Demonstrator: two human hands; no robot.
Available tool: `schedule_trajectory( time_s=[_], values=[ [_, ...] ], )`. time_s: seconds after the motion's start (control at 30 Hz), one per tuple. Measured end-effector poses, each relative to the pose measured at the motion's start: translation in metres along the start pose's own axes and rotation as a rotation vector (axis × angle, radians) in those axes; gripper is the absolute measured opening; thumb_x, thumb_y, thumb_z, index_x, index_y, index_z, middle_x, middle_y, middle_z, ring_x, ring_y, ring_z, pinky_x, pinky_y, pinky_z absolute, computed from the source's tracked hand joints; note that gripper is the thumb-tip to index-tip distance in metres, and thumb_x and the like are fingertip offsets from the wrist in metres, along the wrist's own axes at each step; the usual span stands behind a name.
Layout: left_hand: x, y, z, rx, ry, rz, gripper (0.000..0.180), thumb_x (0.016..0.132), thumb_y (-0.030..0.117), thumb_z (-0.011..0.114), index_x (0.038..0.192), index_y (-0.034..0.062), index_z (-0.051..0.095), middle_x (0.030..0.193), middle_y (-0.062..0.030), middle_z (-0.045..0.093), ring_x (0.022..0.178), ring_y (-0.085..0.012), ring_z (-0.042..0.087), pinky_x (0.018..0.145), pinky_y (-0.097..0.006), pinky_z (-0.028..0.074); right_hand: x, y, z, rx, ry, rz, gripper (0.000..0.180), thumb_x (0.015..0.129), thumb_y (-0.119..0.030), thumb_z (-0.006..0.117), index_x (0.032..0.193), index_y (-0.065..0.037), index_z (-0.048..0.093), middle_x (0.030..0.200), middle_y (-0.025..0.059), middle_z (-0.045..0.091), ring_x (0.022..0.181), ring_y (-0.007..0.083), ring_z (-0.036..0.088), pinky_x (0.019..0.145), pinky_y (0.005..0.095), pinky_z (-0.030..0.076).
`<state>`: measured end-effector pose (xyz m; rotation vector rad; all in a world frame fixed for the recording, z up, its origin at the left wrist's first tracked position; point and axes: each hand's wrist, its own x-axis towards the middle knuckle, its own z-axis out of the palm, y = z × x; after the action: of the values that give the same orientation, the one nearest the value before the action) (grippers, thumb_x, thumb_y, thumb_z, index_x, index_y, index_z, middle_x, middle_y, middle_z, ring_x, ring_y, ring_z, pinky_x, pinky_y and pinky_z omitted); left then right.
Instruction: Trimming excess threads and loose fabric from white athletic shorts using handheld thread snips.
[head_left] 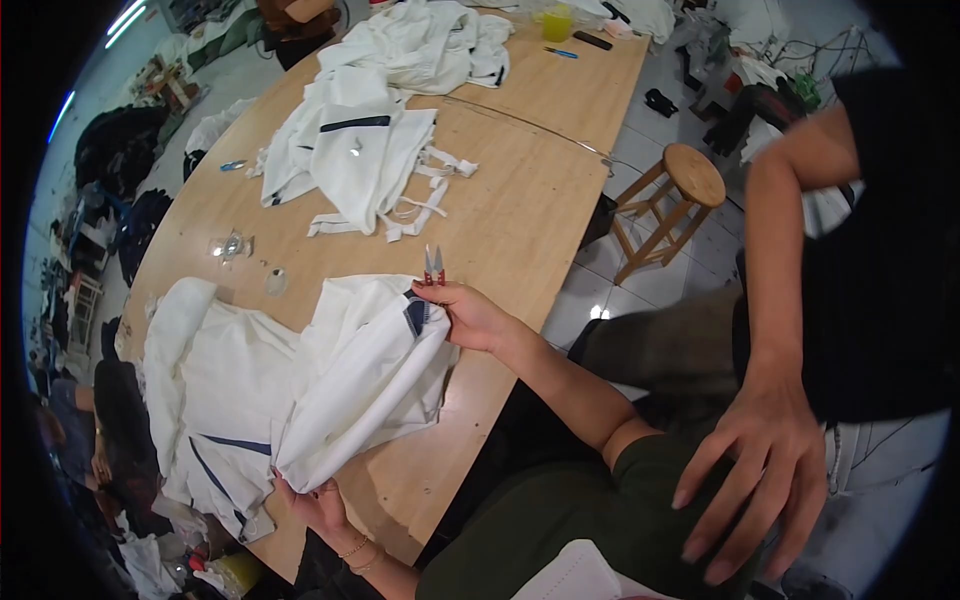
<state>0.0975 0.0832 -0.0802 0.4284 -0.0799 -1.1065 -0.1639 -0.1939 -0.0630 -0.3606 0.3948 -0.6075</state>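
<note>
Co-worker's spread hand (755,480) nearest; right hand (470,315) pinching snips (434,266), left hand (315,500) gripping white garment (340,385); stool (680,195) beyond.

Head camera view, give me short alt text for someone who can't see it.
A person holds a folded white garment on a wooden table, left hand at its lower end, right hand gripping its navy-trimmed edge along with small red thread snips. More white garments are piled farther back; another person's hand rests at right.
</note>
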Motion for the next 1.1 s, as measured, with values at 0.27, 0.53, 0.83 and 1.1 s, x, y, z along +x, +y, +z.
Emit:
schedule_trajectory(
  time_s=[0.27, 0.53, 0.83, 1.1],
  values=[
    [0.033, -0.041, 0.029, -0.019, -0.28, -0.148, 0.034, 0.096, 0.029, 0.046, 0.12, 0.0076, 0.056, 0.115, -0.0113, 0.06, 0.107, -0.0226, 0.057, 0.099, -0.043, 0.042, 0.001, -0.016, -0.038, 0.076, 0.009, -0.175, 0.016, 0.093, -0.015, 0.053, 0.107, -0.009, 0.059, 0.104, 0.0032, 0.064, 0.099, 0.0181, 0.06, 0.09, 0.0352, 0.048],
    [0.026, -0.08, 0.093, 0.254, 0.028, -0.063, 0.04, 0.096, 0.025, 0.045, 0.131, 0.0053, 0.041, 0.126, -0.0105, 0.048, 0.105, -0.0297, 0.06, 0.091, -0.044, 0.051, -0.002, -0.011, -0.03, -1.217, 0.38, -0.785, 0.019, 0.091, -0.001, 0.048, 0.105, 0.0, 0.062, 0.091, 0.0032, 0.064, 0.081, 0.0102, 0.058, 0.073, 0.0226, 0.047],
    [0.028, -0.091, 0.104, 0.287, 0.2, 0.038, 0.015, 0.092, 0.008, 0.052, 0.106, 0.0024, 0.056, 0.102, -0.0073, 0.061, 0.091, -0.0212, 0.063, 0.084, -0.042, 0.056, -0.027, 0.042, 0.073, -1.182, -0.068, -0.547, 0.023, 0.081, 0.008, 0.056, 0.1, -0.002, 0.061, 0.091, 0.0026, 0.056, 0.071, 0.0103, 0.052, 0.065, 0.0203, 0.043],
    [0.027, -0.105, 0.113, 0.28, 0.218, 0.039, 0.011, 0.091, 0.008, 0.057, 0.1, 0.0023, 0.059, 0.088, -0.0026, 0.061, 0.077, -0.0104, 0.06, 0.08, -0.031, 0.056, -0.01, 0.07, 0.088, -1.227, -0.146, -0.751, 0.03, 0.065, 0.016, 0.056, 0.091, 0.002, 0.06, 0.075, 0.0065, 0.053, 0.066, 0.0138, 0.054, 0.059, 0.0234, 0.043]
  ],
)
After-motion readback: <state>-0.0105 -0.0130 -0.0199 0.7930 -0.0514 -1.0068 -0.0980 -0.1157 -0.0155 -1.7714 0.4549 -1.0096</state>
